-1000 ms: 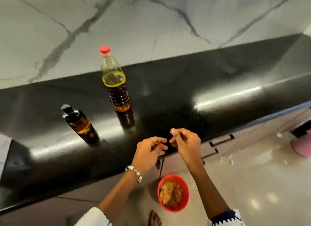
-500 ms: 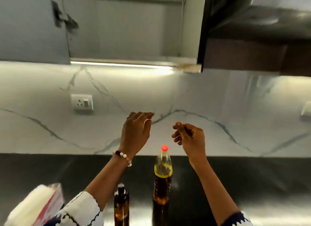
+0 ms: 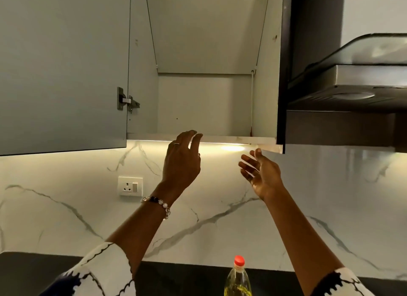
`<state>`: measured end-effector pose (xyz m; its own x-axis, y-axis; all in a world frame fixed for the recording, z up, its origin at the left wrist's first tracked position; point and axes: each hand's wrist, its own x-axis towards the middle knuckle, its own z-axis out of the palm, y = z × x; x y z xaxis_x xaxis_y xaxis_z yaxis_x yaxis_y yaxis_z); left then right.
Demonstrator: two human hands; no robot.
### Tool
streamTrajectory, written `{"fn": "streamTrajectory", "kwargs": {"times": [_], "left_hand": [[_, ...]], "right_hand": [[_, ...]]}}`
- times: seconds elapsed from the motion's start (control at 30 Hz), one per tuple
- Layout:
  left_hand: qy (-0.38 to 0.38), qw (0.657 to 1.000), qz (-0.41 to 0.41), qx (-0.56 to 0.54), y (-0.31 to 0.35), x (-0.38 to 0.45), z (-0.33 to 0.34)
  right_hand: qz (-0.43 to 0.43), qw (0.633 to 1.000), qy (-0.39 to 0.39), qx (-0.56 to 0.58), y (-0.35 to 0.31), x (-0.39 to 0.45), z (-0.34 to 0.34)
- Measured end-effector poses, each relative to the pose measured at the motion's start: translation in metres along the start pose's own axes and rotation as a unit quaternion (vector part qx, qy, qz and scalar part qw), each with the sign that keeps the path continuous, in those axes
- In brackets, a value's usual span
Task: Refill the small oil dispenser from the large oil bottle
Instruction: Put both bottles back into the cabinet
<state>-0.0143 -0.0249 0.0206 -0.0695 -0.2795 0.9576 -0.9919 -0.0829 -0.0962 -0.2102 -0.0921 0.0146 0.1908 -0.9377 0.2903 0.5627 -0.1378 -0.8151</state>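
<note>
1. The left hand (image 3: 181,161) is raised toward the open wall cabinet (image 3: 204,102), fingers loosely spread and slightly bent, gripping nothing; its fingertips (image 3: 193,134) reach the level of the cabinet's bottom edge.
2. A ring sits on 1 finger, and a beaded bracelet (image 3: 156,202) circles the left wrist.
3. The right hand (image 3: 261,171) is raised beside it, palm turned inward, fingers apart and relaxed, also holding nothing, just below the cabinet's lower right corner.
4. The 2 hands are apart, with a lit strip (image 3: 231,146) under the cabinet glowing between them.
5. The cabinet door (image 3: 61,71) stands swung open to the left.
6. The large oil bottle (image 3: 238,280), red-capped and upright, stands on the dark counter (image 3: 33,271) at the bottom edge, well below both hands.
7. A wall socket (image 3: 130,185) sits on the marble backsplash, and a range hood (image 3: 348,86) hangs at right.
</note>
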Motion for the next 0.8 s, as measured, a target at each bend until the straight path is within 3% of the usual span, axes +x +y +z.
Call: {"fn": "streamTrajectory", "kwargs": {"times": [0.53, 0.8], "left_hand": [[-0.012, 0.999, -0.028, -0.044, -0.025, -0.022, -0.011], [-0.005, 0.98, -0.076, -0.184, -0.014, -0.081, 0.002]], "right_hand": [[-0.031, 0.998, -0.012, -0.057, 0.013, -0.011, 0.023], [-0.088, 0.985, 0.003, -0.147, 0.055, -0.032, -0.016]]}}
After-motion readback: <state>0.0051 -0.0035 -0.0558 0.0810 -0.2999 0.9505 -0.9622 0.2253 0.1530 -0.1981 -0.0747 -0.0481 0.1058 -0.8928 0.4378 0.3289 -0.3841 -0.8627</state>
